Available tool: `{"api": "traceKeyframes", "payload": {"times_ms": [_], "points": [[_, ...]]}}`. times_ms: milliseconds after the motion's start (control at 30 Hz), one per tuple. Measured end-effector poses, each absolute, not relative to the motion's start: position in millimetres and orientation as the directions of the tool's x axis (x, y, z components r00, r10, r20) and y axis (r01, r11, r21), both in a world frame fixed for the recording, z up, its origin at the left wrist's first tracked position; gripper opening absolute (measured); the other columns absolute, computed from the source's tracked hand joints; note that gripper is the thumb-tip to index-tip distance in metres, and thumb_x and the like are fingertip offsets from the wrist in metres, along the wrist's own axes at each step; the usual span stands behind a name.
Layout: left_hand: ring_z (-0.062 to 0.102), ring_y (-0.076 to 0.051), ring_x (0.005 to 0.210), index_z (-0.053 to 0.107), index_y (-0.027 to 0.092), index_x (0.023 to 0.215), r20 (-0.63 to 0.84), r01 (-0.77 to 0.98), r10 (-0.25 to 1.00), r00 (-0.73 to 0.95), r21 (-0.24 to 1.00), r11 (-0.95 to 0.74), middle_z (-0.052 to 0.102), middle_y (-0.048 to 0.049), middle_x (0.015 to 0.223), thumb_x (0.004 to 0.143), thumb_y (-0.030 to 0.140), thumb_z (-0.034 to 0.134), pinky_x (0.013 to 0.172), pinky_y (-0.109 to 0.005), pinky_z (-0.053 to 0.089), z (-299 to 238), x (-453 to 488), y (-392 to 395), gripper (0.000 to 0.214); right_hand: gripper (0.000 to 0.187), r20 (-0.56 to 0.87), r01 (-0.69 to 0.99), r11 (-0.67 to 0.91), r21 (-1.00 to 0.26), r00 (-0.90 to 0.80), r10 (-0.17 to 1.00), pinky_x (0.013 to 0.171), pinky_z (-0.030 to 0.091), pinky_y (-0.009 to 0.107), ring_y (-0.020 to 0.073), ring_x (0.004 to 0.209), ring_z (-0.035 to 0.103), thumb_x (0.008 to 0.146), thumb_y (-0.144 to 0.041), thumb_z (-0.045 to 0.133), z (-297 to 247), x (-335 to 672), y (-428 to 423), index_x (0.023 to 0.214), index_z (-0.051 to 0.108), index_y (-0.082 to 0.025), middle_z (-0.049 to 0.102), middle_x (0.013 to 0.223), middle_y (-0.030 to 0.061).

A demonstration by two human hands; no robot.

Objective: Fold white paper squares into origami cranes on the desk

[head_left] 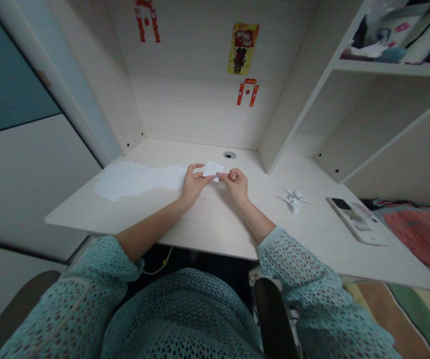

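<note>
A small folded white paper point(212, 169) is held just above the pale desk point(215, 224) near its middle. My left hand point(193, 182) pinches the paper's left edge with thumb and fingers. My right hand point(235, 182) is curled and pinches the paper's right lower corner. Both forearms reach out from teal knit sleeves.
Several loose white sheets point(132, 179) lie on the desk to the left of my hands. A finished folded paper figure point(293, 199) sits to the right, and a remote control point(357, 220) lies near the right edge. A cable hole point(229, 155) is behind. Shelves stand at right.
</note>
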State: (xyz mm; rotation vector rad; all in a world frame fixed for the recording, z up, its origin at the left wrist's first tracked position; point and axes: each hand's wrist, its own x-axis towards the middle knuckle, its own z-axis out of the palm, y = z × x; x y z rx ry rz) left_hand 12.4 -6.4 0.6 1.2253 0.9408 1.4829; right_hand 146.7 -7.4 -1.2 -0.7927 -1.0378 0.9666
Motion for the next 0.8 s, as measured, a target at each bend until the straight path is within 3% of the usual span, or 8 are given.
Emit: {"api": "traceKeyframes", "payload": {"times_ms": [267,600,800], "points": [[0.064,-0.013,0.063,0.050,0.018,0.105,0.243,-0.220,0.970,0.015,0.947,-0.234,0.069,-0.0015,0.070,0.060,0.028,0.078,0.065,-0.023,0.047,2.1,11.1,-5.5,0.054,0.046,0.315,-0.288,0.371,-0.883,0.224,0.922,0.060,0.044,0.024,0.0127,0.058,0.061,0.055,-0.034,0.078,-0.9,149.2,-4.6,0.065,0.034,-0.023,0.063,0.058,-0.0048],[0.067,-0.017,0.077,0.055,0.018,0.108,0.180,-0.273,0.978,0.106,0.951,-0.146,0.071,-0.0048,0.081,0.066,0.027,0.073,0.080,-0.031,0.050,4.2,9.9,-4.6,0.047,0.051,0.292,-0.283,0.355,-0.891,0.243,0.925,0.058,0.043,0.024,0.0127,0.056,0.059,0.052,-0.039,0.078,-2.0,154.0,-0.3,0.068,0.032,-0.024,0.061,0.056,-0.0065],[0.067,-0.019,0.091,0.047,0.022,0.127,0.156,-0.308,0.966,0.208,0.947,-0.087,0.070,-0.0074,0.093,0.068,0.032,0.072,0.085,-0.033,0.049,6.8,5.3,-4.7,0.065,0.050,0.311,-0.224,0.372,-0.901,0.267,0.912,0.058,0.042,0.024,0.0131,0.057,0.059,0.052,-0.042,0.077,-3.3,161.2,3.4,0.067,0.033,-0.024,0.057,0.054,-0.0072]]}}
